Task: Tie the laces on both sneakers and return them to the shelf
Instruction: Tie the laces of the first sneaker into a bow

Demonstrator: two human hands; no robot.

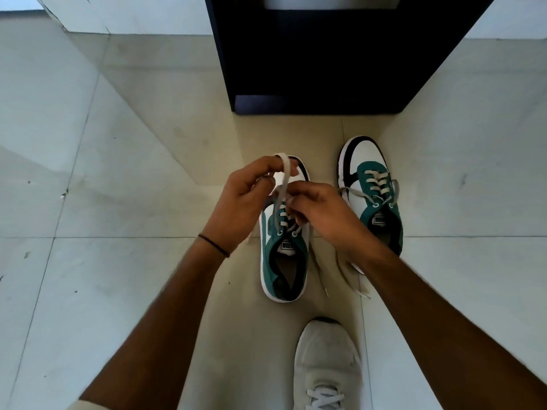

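Two green, white and black sneakers stand on the tiled floor with toes pointing away from me. Both my hands work over the left sneaker. A loop of its grey lace is wrapped over the fingers of my left hand. My right hand pinches the lace just above the eyelets. The right sneaker stands apart to the right with its laces loose and trailing on the floor. A dark shelf unit stands just beyond the sneakers.
My own foot in a pale grey sneaker rests on the floor just behind the pair. Light floor tiles spread to both sides. A white wall base runs along the top left.
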